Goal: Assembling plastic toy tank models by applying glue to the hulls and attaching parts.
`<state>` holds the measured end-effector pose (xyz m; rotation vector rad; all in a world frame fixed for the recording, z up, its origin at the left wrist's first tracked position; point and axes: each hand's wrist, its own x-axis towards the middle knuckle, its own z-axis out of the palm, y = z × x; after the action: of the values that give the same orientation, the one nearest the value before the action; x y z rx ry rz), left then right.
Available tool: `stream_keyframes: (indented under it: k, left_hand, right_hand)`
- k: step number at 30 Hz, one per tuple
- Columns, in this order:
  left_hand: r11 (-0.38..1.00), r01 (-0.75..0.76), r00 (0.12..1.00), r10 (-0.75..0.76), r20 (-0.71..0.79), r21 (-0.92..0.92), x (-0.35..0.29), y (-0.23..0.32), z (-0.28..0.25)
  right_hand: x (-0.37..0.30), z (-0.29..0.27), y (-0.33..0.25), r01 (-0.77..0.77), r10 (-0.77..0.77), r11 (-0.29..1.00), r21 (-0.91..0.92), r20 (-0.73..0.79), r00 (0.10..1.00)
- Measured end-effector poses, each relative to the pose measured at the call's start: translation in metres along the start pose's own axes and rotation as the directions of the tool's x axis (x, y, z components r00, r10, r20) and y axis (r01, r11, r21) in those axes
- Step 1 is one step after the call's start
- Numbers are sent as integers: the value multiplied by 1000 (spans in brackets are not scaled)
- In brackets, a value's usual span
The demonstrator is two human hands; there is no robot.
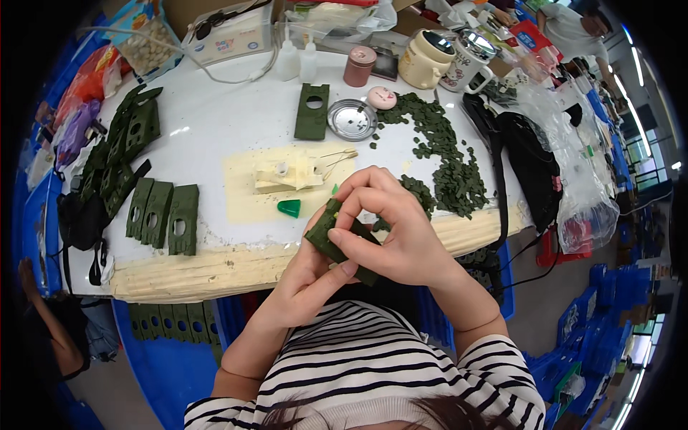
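Note:
Above the near edge of the table, both my hands are on a dark green plastic tank hull [324, 242], which is held tilted. My left hand [301, 290] grips it from below and the left, with the thumb along its near side. My right hand [398, 236] is closed over the top, thumb and fingertips pressed to the hull; whether a small piece is also pinched there is hidden. Just beyond lie a bright green piece [289, 208] and a cream block [288, 174] on a pale yellow sheet [240, 188], with thin sticks [338, 162] beside it.
Several similar hulls [183, 221] lie at left, and another [312, 113] stands farther back. Small green parts [459, 183] are heaped at right near a round metal dish [352, 120]. Mugs [426, 61] and bottles [308, 61] line the back. A padded strip [201, 276] covers the front edge.

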<state>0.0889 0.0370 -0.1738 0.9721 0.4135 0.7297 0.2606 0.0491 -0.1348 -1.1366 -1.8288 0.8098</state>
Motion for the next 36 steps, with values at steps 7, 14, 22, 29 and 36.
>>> stream_keyframes:
  k: [7, 14, 22, 29, 36]
  left_hand:
    - [999, 1, 999, 2, -45, 51, 1, -1, 3]
    - [996, -4, 996, 12, -93, 91, 0, -4, 3]
    - [996, -26, 997, 31, -67, 82, 2, -2, 4]
    - [996, -19, 998, 25, -65, 84, 1, -2, 5]
    - [999, 29, 997, -27, -77, 28, -1, -4, 3]
  right_hand:
    - [-2, 3, 5, 10, -10, 1000, 12, -28, 1000]
    - [-4, 5, 5, 18, -18, 1000, 6, -43, 999]
    - [-5, 7, 6, 27, -26, 999, 18, -55, 998]
    - [-6, 7, 7, 27, -25, 999, 40, -58, 998]
    - [-6, 2, 8, 31, -27, 997, 66, -65, 998]
